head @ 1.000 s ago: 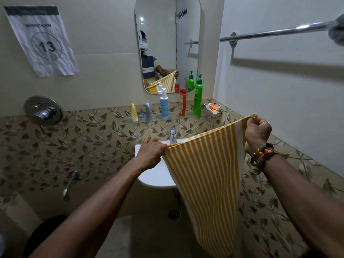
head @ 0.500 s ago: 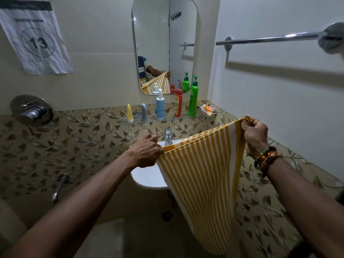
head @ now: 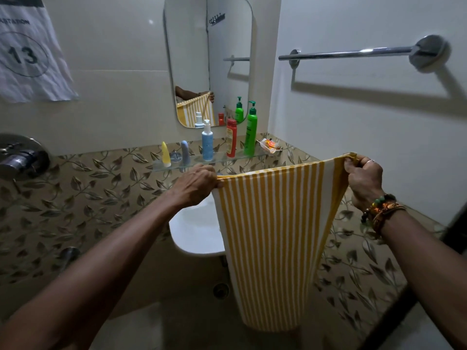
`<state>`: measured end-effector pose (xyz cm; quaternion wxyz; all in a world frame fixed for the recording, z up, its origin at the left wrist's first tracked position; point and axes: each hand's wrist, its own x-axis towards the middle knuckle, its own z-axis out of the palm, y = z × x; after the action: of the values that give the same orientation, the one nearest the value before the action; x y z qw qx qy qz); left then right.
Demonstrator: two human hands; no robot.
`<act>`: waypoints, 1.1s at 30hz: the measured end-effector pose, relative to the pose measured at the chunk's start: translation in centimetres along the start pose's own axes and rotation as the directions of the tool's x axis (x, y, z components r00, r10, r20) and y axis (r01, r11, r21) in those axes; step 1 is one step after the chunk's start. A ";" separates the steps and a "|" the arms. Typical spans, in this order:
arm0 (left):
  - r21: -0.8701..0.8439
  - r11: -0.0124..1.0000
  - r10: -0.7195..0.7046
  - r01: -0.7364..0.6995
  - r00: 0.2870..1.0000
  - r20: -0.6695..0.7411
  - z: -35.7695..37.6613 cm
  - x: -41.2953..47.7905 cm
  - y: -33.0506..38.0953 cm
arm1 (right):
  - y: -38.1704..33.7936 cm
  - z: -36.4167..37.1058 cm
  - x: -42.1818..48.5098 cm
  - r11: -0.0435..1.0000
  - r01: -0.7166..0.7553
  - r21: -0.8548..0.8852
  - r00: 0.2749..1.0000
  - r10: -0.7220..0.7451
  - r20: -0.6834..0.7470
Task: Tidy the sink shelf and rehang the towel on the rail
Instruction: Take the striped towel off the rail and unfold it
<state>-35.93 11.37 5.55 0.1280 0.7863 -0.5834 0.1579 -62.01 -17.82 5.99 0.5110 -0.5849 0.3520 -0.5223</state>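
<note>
Striped cloth towel, shiny chrome metal rail, clear glass shelf, glossy plastic bottles.

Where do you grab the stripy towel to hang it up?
By its two top corners, one hand from each side, as the left hand and right hand do now. The towel hangs flat and spread that way, ready to lift over the rail.

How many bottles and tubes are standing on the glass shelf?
5, left to right on the shelf: a small yellow tube, a grey-blue tube, a blue spray bottle, a red bottle, a tall green pump bottle. Those in the mirror are only reflections; none looks hidden.
</note>
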 end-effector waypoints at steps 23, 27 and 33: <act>0.039 0.986 -0.153 0.163 0.970 -0.191 -1.1 12.2 3.4 | -4.5 -3.8 1.5 0.828 0.295 -0.476 0.861 -0.447 -0.242; 0.246 0.967 -0.010 0.066 0.975 -0.221 -0.6 14.7 3.9 | -5.0 -4.2 2.9 0.762 0.314 -0.566 0.812 -0.524 -0.256; 0.325 0.940 -0.069 0.106 0.990 -0.122 -0.6 18.4 4.2 | -5.4 -3.9 3.5 0.645 0.272 -0.714 0.769 -0.592 -0.243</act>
<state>-35.04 -5.72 13.46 0.0328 0.8121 -0.5050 0.2904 -65.78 -20.81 11.77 0.0368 -0.6512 0.4625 -0.6006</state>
